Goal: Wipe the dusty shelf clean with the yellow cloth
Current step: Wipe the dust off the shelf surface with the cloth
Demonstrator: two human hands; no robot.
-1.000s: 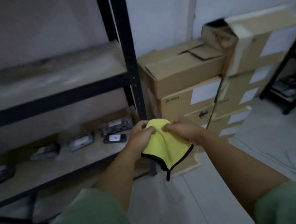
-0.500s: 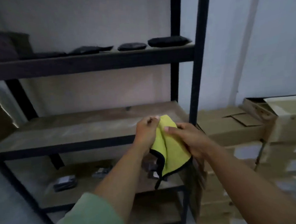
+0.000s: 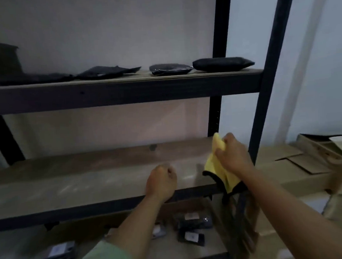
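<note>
Gripping the yellow cloth (image 3: 221, 167) in closed fingers, the right hand (image 3: 233, 157) holds it at the middle shelf (image 3: 79, 187)'s right end, beside the black upright (image 3: 265, 111). The cloth hangs lengthwise over the near edge. The left hand (image 3: 161, 183), fisted and empty, rests near that edge; bare board extends left.

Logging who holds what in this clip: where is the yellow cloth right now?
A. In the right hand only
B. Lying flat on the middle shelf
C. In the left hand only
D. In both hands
A: the right hand alone grips the yellow cloth at the right end of the middle shelf, while the left hand is a closed fist apart from it.
</note>
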